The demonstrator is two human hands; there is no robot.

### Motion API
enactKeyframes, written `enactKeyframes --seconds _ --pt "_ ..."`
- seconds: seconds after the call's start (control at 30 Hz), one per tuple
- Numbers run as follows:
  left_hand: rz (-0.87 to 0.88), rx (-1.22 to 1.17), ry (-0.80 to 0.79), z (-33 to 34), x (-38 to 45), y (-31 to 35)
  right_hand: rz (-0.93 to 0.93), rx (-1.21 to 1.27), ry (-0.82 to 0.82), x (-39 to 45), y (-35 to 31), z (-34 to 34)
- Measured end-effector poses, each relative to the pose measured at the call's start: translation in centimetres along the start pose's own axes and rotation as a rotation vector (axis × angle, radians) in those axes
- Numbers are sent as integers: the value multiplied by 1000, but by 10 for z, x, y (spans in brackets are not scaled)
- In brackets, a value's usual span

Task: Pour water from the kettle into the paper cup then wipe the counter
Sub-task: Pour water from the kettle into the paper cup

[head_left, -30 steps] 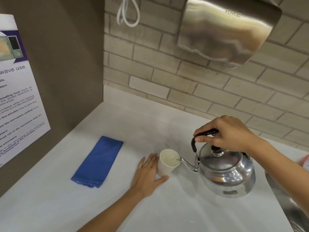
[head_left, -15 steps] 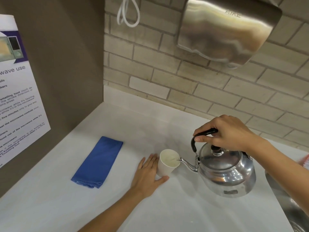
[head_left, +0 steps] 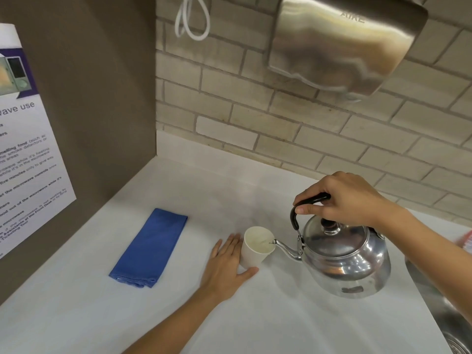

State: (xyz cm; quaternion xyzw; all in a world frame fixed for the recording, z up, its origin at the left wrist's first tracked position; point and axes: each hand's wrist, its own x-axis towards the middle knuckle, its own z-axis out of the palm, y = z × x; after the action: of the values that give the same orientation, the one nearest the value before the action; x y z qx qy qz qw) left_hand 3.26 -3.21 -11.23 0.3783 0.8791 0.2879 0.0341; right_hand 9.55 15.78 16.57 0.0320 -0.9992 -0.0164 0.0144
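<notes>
One notice (head_left: 28,149) hangs on the brown panel at my far left, and one folded blue cloth (head_left: 150,247) lies flat on the white counter (head_left: 293,315) below it, well apart from everything else. Next comes my left hand (head_left: 226,269), palm down on the counter, fingers straight and close together on the far side of the one paper cup (head_left: 256,247), thumb hooked around its near side, so the cup stands upright in the fork between them. Inside the cup I see a pale liquid surface partway up; how full it is I cannot tell. The spout tip of the one steel kettle (head_left: 347,261) reaches just over the cup's right rim, and the kettle leans toward the cup, its lid on. My right hand (head_left: 342,200) is curled tight around the black handle on top, thumb pressed along it. Compared with half a second ago, the kettle, cup and both hands sit in almost the same places. On the brick wall above hang one white cord loop (head_left: 192,20) and one steel hand dryer (head_left: 342,44).
</notes>
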Motion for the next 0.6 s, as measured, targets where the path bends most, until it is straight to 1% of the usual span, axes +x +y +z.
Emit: enactKeyframes --seconds 0.6 --pt "3 -2 6 -1 -1 0 12 26 -33 2 2 -1"
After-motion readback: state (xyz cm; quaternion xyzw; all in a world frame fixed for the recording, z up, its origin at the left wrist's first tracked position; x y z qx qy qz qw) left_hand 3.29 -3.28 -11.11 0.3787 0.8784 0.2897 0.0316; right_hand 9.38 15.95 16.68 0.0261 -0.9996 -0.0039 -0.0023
